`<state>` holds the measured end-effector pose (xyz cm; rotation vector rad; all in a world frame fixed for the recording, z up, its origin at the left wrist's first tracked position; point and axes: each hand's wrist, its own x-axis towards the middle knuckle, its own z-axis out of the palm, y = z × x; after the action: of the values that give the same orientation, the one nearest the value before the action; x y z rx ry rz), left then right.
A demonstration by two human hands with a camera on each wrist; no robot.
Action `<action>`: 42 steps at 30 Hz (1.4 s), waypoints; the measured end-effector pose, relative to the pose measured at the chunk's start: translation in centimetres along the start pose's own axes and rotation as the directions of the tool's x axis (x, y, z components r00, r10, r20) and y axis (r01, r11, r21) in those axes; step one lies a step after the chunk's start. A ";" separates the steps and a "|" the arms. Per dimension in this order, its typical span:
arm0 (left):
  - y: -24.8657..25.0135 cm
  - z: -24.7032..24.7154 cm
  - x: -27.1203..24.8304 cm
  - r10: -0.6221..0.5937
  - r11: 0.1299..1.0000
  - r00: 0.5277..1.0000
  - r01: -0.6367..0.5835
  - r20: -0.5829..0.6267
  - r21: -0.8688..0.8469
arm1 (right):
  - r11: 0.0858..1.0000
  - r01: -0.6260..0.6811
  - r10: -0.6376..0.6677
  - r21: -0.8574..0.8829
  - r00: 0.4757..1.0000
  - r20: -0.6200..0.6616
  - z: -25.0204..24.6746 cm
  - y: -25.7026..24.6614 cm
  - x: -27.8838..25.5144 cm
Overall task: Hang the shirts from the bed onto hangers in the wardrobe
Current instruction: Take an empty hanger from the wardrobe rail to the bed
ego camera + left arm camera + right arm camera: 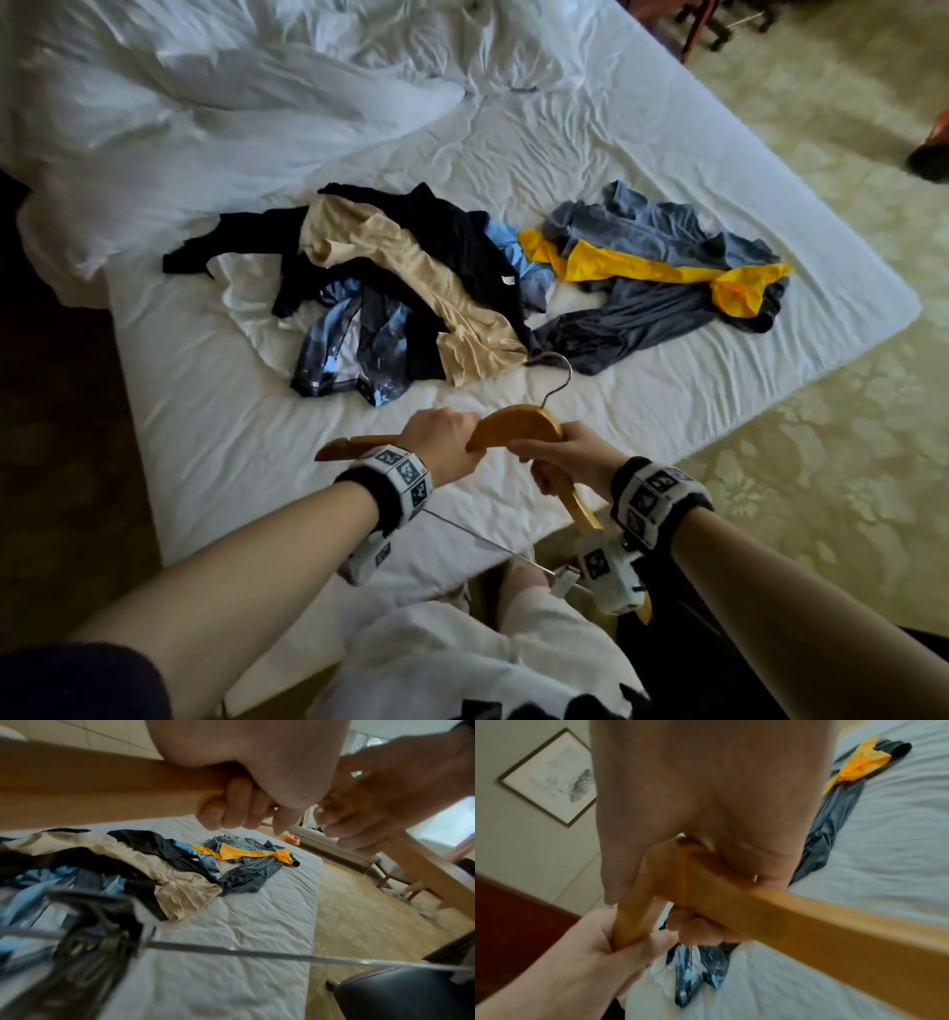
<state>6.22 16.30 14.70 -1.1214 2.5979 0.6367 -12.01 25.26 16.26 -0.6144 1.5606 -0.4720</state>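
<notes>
Quantity on the bed (667, 421): one wooden hanger (518, 424), gripped by two hands; one heap of dark, beige and blue shirts (411, 277); one grey-and-yellow shirt (662, 267). Exact shirt count in heap: indeterminate.

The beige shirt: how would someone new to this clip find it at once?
Start at the white bed and its heap of clothes. The beige shirt lies diagonally across the black garment, ending near the hanger hook. It is the only plain tan piece.

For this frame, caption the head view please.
Both hands, left and right, grip a wooden hanger above shirts on the bed.
</notes>
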 end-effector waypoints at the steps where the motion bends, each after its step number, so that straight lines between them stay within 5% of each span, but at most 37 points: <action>1: -0.4 -0.3 1.6 0.035 0.999 0.999 -0.035 0.009 0.027 | 0.999 0.005 -0.007 0.054 1.000 0.030 -0.8 -1.0 1.1; 6: -2.1 -0.8 9.5 0.179 0.980 0.983 -0.182 0.037 0.082 | 0.963 -0.124 0.081 0.238 0.980 0.182 -4.1 -4.5 7.3; 9: -3.3 0.1 13.9 0.229 0.965 0.972 -0.220 -0.057 0.141 | 0.951 -0.048 0.039 0.307 0.999 0.035 -5.9 -4.5 11.9; 14: -5.3 4.3 21.2 0.039 0.989 0.999 -0.038 -0.006 0.144 | 0.939 0.264 -0.165 0.220 0.909 -0.383 -9.1 -2.7 20.7; 19: -6.7 9.8 27.9 -0.114 0.985 0.979 0.090 0.166 0.144 | 0.966 0.245 -0.180 0.083 0.866 -0.466 -12.1 -0.7 27.8; 23: -7.7 14.8 31.8 -0.190 0.972 0.974 0.169 0.120 0.160 | 0.978 0.207 -0.161 0.032 0.840 -0.519 -12.8 0.4 31.8; 27: -7.7 16.5 33.4 -0.237 0.964 0.971 0.230 0.036 0.137 | 0.974 0.224 -0.183 0.019 0.839 -0.512 -12.8 0.8 32.0; 33: -6.8 14.1 31.5 -0.285 0.957 0.957 0.280 -0.061 -0.080 | 0.972 0.235 -0.220 0.005 0.917 -0.334 -13.2 0.3 30.1; 37: -6.9 8.8 29.7 -0.462 0.791 0.887 0.404 -0.015 -0.459 | 0.962 0.266 -0.269 -0.054 0.902 -0.337 -12.3 -0.8 27.2; 42: -7.4 0.7 26.7 -0.518 0.628 0.856 0.378 -0.002 -0.680 | 0.911 0.392 -0.410 -0.126 0.840 -0.356 -10.1 -5.8 24.9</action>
<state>-6.42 -4.71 1.77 -2.0601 2.0824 1.4381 -22.06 4.35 1.57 -0.9398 1.8123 -0.9165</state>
